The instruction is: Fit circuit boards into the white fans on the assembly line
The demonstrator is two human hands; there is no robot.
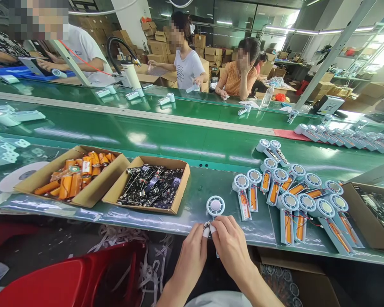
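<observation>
Red chair (48, 279); clear bottle (268, 97); stacked cartons (158, 47)

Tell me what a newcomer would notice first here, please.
The eye likely falls first on the red chair at lower left, then the orange cylinders in a carton at left. Pale-blue fan units cluster at right; another's round head shows beyond the left hand and right hand.

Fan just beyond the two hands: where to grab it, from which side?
Likely the fan's round head, pinched across its left and right rim from above. It lies face-up and apart from the fan cluster to its right, while the left hand and right hand crowd its near side.
</observation>
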